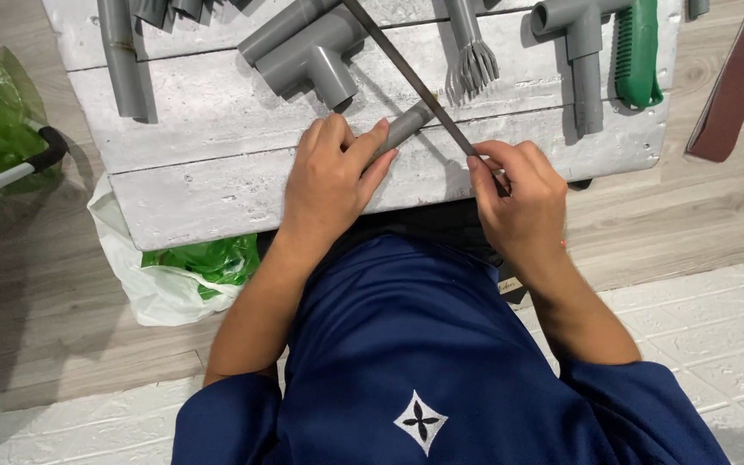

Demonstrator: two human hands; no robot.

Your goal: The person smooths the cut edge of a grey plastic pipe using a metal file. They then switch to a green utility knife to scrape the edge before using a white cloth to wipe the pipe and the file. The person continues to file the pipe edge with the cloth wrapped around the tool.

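The short grey pipe piece [405, 126] lies flat on the whitewashed plank board [217, 146], near its front edge, with its far end poking out past my fingertips. My left hand [333, 176] presses it down, fingers closed together over the top and thumb wrapped along its side. Across the exposed end runs the long flat file [406, 77], slanting from the upper middle of the board down to my right hand [518, 194], whose fingers are pinched shut around the file's near end.

To do this stroke well, I judge I should keep the left hand's weight straight down so the pipe cannot roll, and hold the fingertips back from the file's path, since they sit just beside it. The file ought to stay at one steady angle against the pipe's rim, with light pressure.

Around this lie a grey tee fitting [307, 52], a straight grey pipe [122, 60], a pipe end cut into splayed strips [474, 65], an elbowed pipe assembly [583, 60] and a green-handled tool [639, 52]. A white bag with green contents [182, 275] sits on the floor under the board's left corner.
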